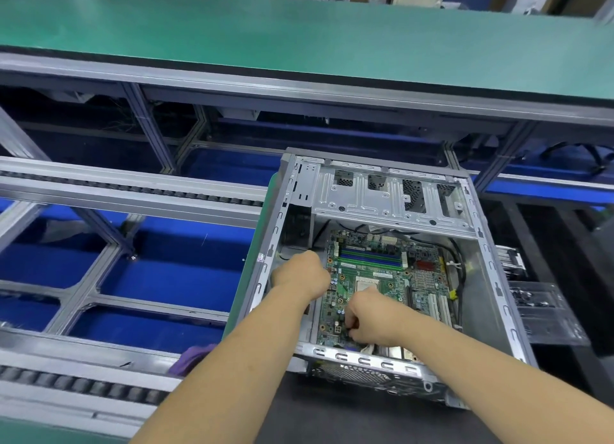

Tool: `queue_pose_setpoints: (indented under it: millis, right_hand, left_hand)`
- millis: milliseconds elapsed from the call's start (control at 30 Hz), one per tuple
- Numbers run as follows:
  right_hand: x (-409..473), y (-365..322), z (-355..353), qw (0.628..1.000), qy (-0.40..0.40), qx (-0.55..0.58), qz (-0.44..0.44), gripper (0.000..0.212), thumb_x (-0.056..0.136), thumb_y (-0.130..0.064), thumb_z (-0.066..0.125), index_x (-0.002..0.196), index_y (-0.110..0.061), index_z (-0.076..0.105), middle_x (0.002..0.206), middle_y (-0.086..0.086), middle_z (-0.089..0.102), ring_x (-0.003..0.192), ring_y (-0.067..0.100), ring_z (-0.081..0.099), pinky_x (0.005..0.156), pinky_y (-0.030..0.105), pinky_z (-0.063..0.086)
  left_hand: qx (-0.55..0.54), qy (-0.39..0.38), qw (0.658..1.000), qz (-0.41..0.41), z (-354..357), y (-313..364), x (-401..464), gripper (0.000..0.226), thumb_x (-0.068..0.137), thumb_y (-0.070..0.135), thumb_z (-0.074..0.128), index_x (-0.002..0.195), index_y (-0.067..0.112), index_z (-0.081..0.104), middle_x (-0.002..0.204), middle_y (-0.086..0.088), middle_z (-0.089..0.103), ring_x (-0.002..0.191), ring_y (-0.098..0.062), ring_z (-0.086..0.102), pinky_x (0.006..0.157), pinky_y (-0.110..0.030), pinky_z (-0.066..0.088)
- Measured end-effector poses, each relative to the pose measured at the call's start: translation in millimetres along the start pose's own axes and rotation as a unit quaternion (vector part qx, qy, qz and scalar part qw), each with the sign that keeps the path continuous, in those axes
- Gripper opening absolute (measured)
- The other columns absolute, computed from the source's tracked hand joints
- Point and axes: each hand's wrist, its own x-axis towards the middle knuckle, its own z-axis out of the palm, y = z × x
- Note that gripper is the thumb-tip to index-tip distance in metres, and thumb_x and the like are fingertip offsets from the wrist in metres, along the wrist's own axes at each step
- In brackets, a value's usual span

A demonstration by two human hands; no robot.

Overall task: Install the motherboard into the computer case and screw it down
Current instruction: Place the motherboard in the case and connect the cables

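Observation:
An open grey metal computer case (491,271) lies on its side at the right of the view. Inside it lies the green motherboard (375,271), with blue memory slots at its far end and white slots at its right. My left hand (300,272) is curled at the board's left edge, inside the case wall; what its fingers hold is hidden. My right hand (368,319) is curled over the near part of the board, fingertips pinching something small and dark against it. No screwdriver is visible.
The case's drive cage (382,194) spans its far end. Black cables (460,277) run along the board's right side. A roller conveyor frame (126,191) stands at left over blue flooring. A green-topped shelf (299,35) runs across above. A purple cloth (192,357) lies near my left forearm.

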Motion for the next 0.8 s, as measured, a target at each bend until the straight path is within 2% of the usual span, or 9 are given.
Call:
queue_pose_setpoints:
  millis: [67,167,267,333,400,500,600,667,800]
  right_hand:
    - [0,-1,0,1.000,-0.005,-0.014,-0.004,0.010,0.090,-0.011,0.068,0.091,-0.004,0.075,0.076,0.001,0.066,0.089,0.029,0.066,0.081,0.041,0.059]
    - [0,-6,0,0.999,-0.014,-0.031,-0.003,0.015,0.092,-0.009,0.065,0.088,0.004,0.072,0.073,0.012,0.062,0.062,0.027,0.055,0.060,0.033,0.052]
    - [0,-9,1,0.998,-0.022,-0.049,0.008,0.018,0.090,-0.005,0.063,0.079,0.009,0.065,0.065,0.009,0.046,0.058,0.025,0.040,0.056,0.030,0.040]
    - [0,-11,0,0.998,-0.026,-0.065,0.010,0.027,0.088,-0.003,0.062,0.063,0.001,0.053,0.058,0.006,0.039,0.057,0.024,0.037,0.057,0.032,0.039]
    - [0,-14,-2,0.996,-0.030,-0.081,0.005,0.038,0.087,-0.004,0.062,0.056,-0.010,0.041,0.055,0.004,0.035,0.053,0.024,0.034,0.056,0.032,0.039]
    - [3,-18,-2,0.992,-0.039,-0.116,0.008,0.033,0.087,-0.006,0.064,0.060,-0.010,0.045,0.059,0.005,0.040,0.052,0.021,0.037,0.053,0.030,0.040]
    - [5,-21,-2,0.989,-0.051,-0.141,0.002,0.014,0.090,-0.012,0.067,0.080,-0.003,0.061,0.067,0.004,0.047,0.057,0.019,0.044,0.050,0.027,0.040]
    - [5,-23,-3,0.988,-0.055,-0.146,-0.002,0.012,0.090,-0.013,0.068,0.085,-0.004,0.062,0.068,0.003,0.048,0.056,0.016,0.043,0.048,0.026,0.038]
    - [3,-26,-3,0.989,-0.055,-0.140,0.009,0.017,0.092,-0.014,0.067,0.080,-0.008,0.056,0.069,0.002,0.046,0.055,0.015,0.042,0.048,0.025,0.037]
  left_hand:
    - [0.019,-0.004,1.000,0.007,0,1,1,0.019,0.090,0.014,0.045,0.095,0.008,0.062,0.098,-0.014,0.067,0.089,-0.031,0.063,0.083,-0.040,0.050]
    - [0.038,0.000,0.999,0.012,1,0,3,0.010,0.091,0.015,0.045,0.085,0.014,0.053,0.083,-0.007,0.057,0.079,-0.028,0.056,0.081,-0.038,0.050]
    - [0.048,-0.001,0.999,0.017,2,-1,4,0.013,0.091,0.015,0.045,0.079,0.014,0.050,0.074,-0.002,0.052,0.071,-0.024,0.052,0.074,-0.035,0.044]
    - [0.052,-0.004,0.998,0.019,3,0,5,0.016,0.091,0.014,0.045,0.075,0.015,0.049,0.072,-0.002,0.051,0.065,-0.021,0.048,0.071,-0.034,0.041]
    - [0.052,-0.006,0.998,0.022,2,1,5,0.013,0.090,0.014,0.045,0.078,0.014,0.050,0.072,-0.002,0.049,0.066,-0.022,0.048,0.070,-0.034,0.041]
    - [0.050,-0.011,0.998,0.024,2,2,5,0.015,0.090,0.013,0.046,0.075,0.014,0.048,0.072,-0.002,0.049,0.065,-0.022,0.048,0.070,-0.034,0.042]
    - [0.047,-0.015,0.998,0.024,1,3,5,0.021,0.089,0.012,0.047,0.068,0.015,0.043,0.071,-0.002,0.049,0.066,-0.024,0.050,0.070,-0.034,0.043]
    - [0.046,-0.017,0.999,0.023,1,3,5,0.022,0.088,0.011,0.047,0.067,0.015,0.042,0.071,-0.003,0.049,0.067,-0.025,0.049,0.070,-0.034,0.043]
    - [0.043,-0.014,0.999,0.026,2,2,6,0.022,0.088,0.011,0.046,0.067,0.015,0.041,0.071,-0.002,0.048,0.062,-0.022,0.046,0.069,-0.034,0.042]
